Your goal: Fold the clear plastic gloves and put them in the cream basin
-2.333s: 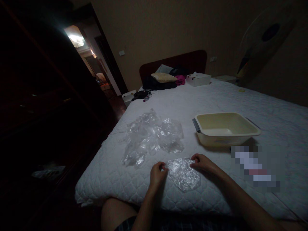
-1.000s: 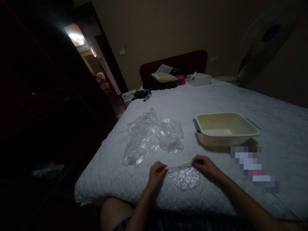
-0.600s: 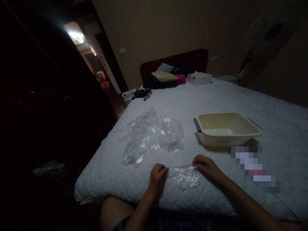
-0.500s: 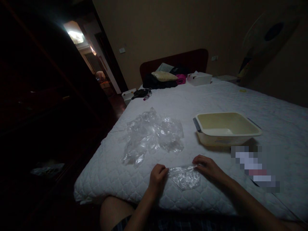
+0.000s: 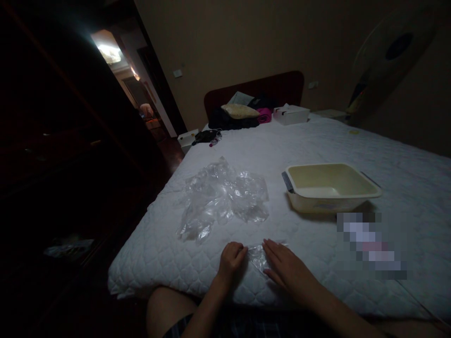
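Clear plastic bag (image 5: 256, 256) lies on the near edge of the bed (image 5: 317, 141), on the white quilted cover just in front of the person's knee, and only a small crinkled strip of it shows between the two hands. It looks like thin, see-through film, creased all over and catching dull glints in the dim room, so its outline is hard to follow. Such film is probably almost weightless, limp and a little slippery, apt to spring out of a fold and to slide on the cover. It is likely best held by pinching an edge or corner while a flat palm pins the rest. The left hand (image 5: 230, 260) sits at the bag's left edge with its fingers curled shut, seemingly nipping that edge, though the pinch itself is hidden. The right hand (image 5: 286, 270) lies palm down over most of the bag, fingers straight, spread and gripping nothing. Farther up the bed to the left, well apart, is a loose heap of clear plastic bags (image 5: 221, 199). To the right stands a cream plastic basin (image 5: 329, 188). Folded clothes and a white tissue box (image 5: 291, 114) lie by the dark headboard.
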{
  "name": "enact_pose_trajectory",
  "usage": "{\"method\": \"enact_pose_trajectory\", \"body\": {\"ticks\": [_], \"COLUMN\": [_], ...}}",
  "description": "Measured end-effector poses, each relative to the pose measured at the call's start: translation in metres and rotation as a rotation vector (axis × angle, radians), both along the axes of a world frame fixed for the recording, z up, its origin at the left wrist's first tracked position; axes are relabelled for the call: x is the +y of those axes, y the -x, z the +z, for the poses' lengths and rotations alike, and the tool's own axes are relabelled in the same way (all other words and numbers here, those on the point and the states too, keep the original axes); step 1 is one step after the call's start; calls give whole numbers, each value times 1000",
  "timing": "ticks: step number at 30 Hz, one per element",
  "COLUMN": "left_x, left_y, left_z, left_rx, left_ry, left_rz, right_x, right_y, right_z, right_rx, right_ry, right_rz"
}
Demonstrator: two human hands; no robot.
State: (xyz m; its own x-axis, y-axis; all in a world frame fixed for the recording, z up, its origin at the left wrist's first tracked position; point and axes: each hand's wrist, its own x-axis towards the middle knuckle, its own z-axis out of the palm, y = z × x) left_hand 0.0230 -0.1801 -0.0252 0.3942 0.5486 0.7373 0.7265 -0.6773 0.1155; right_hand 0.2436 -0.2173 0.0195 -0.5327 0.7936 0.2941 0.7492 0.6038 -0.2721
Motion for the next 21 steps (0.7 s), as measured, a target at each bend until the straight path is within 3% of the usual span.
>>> {"method": "enact_pose_trajectory", "body": {"ticks": [6,15,21], "left_x": [-1,-2,-16], "left_y": [0,16,20], "left_z": [6,12,27], "left_rx": [91,204,477], "left_ry": [-101,-104,125], "left_rz": [-77,-176,-236], "right_x": [-22,-23,-16], "right_y": [11,6,-2], "right_z": [-23,-39,-39], "right_rx": [-109,-147,-154], "right_ry": [-6,-17,-15], "right_rz": [11,-2,41]}}
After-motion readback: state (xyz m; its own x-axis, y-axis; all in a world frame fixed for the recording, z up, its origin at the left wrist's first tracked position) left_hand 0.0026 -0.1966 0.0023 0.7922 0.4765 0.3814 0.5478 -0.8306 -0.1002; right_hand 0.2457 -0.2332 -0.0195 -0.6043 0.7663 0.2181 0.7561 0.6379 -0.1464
